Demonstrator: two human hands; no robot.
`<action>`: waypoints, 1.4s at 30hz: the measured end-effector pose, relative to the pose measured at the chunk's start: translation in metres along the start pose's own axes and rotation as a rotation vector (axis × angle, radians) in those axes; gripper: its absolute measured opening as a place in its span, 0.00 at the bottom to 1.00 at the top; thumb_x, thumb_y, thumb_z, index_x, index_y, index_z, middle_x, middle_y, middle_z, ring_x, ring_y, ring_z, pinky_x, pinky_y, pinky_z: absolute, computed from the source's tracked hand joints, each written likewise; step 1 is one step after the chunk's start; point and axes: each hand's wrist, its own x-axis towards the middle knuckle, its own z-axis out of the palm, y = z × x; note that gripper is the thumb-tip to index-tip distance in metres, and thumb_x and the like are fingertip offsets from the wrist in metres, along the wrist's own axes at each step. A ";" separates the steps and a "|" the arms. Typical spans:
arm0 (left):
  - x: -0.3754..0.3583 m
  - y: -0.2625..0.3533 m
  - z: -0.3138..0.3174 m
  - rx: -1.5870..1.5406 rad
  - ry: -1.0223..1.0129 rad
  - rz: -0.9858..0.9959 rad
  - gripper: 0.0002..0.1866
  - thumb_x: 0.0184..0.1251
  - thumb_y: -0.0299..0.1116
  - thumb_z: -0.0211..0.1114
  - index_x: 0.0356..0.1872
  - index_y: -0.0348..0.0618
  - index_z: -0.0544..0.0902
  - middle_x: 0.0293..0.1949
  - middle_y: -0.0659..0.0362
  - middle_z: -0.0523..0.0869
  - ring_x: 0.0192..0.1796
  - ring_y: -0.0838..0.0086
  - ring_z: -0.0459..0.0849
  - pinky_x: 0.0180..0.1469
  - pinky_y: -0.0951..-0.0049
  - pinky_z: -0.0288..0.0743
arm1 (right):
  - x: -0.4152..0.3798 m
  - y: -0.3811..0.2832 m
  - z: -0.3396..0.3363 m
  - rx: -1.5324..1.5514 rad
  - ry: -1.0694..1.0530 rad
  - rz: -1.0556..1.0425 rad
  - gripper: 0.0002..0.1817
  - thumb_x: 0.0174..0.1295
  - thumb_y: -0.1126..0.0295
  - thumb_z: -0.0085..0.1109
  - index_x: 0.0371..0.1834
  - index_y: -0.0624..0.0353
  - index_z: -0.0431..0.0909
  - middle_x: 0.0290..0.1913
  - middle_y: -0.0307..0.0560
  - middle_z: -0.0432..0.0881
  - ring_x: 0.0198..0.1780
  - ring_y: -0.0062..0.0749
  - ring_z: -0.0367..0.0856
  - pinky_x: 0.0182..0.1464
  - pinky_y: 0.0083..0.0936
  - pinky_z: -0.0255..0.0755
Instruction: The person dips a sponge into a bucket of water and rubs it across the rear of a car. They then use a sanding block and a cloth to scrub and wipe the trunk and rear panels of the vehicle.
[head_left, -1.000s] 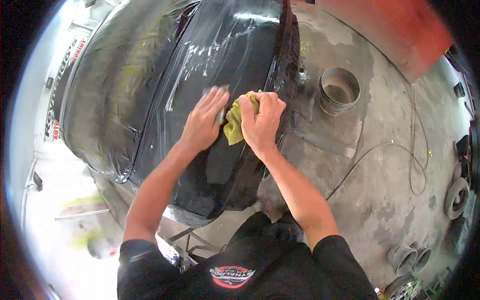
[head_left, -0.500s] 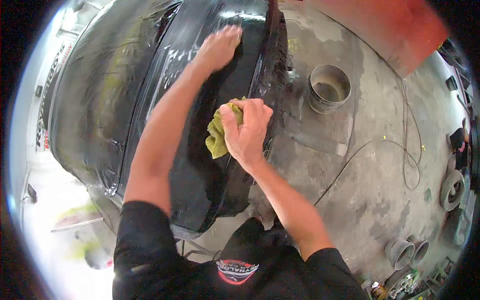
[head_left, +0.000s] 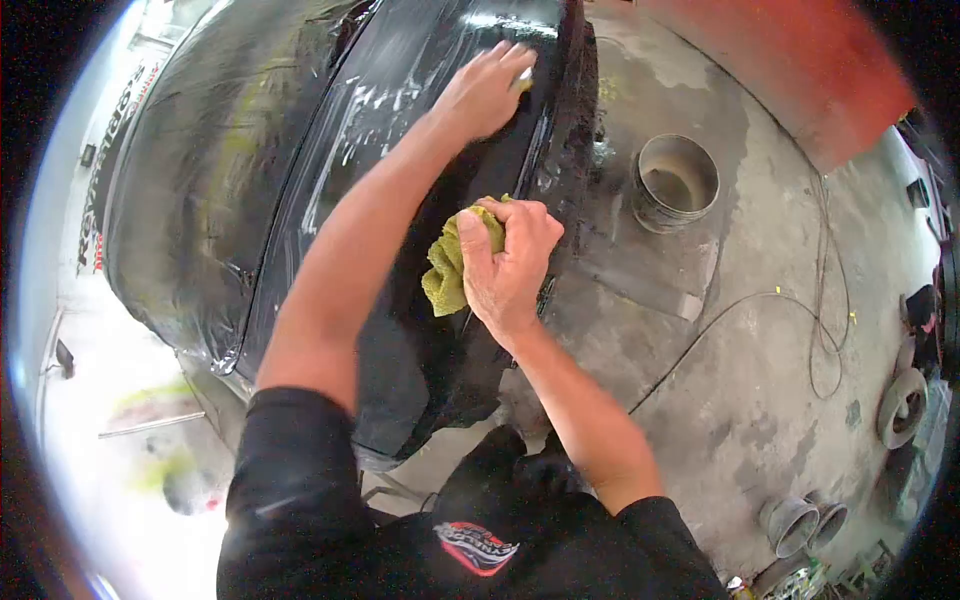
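Note:
My right hand is closed round a crumpled yellow-green cloth, which bulges out on its left side. It is over the wet black car panel. Farther up, my left hand presses down on the same panel with bent fingers. A small yellowish edge shows under its fingertips; the rest of that piece is hidden beneath the hand. Water and whitish streaks shine on the panel to the left of this hand.
Dark plastic sheeting covers the car on the left. A bucket with cloudy liquid stands on the wet concrete floor to the right. A thin hose loops across the floor. Other buckets sit lower right, below a tyre.
My left hand has slid a little up and to the right across the panel. My right hand keeps the cloth in nearly the same place. The view has shifted slightly.

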 end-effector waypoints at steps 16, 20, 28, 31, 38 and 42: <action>-0.230 0.074 -0.122 -0.130 -0.195 -0.141 0.26 0.75 0.23 0.57 0.74 0.39 0.75 0.79 0.43 0.70 0.83 0.48 0.62 0.83 0.48 0.54 | -0.001 -0.003 0.001 -0.014 0.005 0.003 0.14 0.69 0.58 0.68 0.44 0.57 0.82 0.43 0.50 0.80 0.50 0.49 0.76 0.58 0.45 0.62; -0.045 -0.007 -0.010 0.057 0.118 0.040 0.23 0.78 0.32 0.52 0.69 0.35 0.76 0.71 0.43 0.77 0.77 0.48 0.71 0.78 0.52 0.65 | -0.002 0.001 0.002 0.023 -0.006 0.015 0.13 0.67 0.59 0.68 0.43 0.57 0.83 0.42 0.49 0.81 0.50 0.48 0.77 0.58 0.45 0.63; -0.014 -0.034 0.014 0.111 0.092 0.079 0.20 0.80 0.36 0.52 0.64 0.38 0.81 0.68 0.45 0.81 0.73 0.50 0.76 0.74 0.53 0.72 | -0.002 0.003 0.002 -0.055 0.004 -0.013 0.12 0.67 0.59 0.69 0.43 0.55 0.83 0.42 0.48 0.81 0.48 0.49 0.77 0.55 0.46 0.64; -0.167 0.045 -0.077 -0.086 -0.037 -0.076 0.23 0.74 0.26 0.57 0.69 0.39 0.78 0.74 0.44 0.76 0.78 0.48 0.70 0.81 0.52 0.62 | 0.001 0.005 0.000 -0.044 -0.021 -0.038 0.12 0.67 0.59 0.69 0.43 0.55 0.83 0.42 0.49 0.82 0.49 0.50 0.77 0.54 0.46 0.64; -0.448 0.125 -0.176 -0.075 -0.236 -0.329 0.31 0.65 0.23 0.68 0.72 0.37 0.77 0.75 0.43 0.75 0.81 0.46 0.67 0.80 0.41 0.59 | 0.001 0.011 0.008 -0.039 -0.004 -0.004 0.11 0.68 0.61 0.68 0.45 0.56 0.83 0.45 0.47 0.83 0.51 0.45 0.77 0.60 0.42 0.64; -0.330 0.097 -0.155 -0.084 -0.254 -0.302 0.32 0.72 0.24 0.61 0.78 0.36 0.68 0.81 0.43 0.65 0.84 0.46 0.58 0.84 0.45 0.49 | 0.000 0.009 0.003 -0.046 -0.022 0.026 0.12 0.69 0.59 0.68 0.44 0.57 0.83 0.45 0.47 0.83 0.52 0.45 0.77 0.61 0.41 0.64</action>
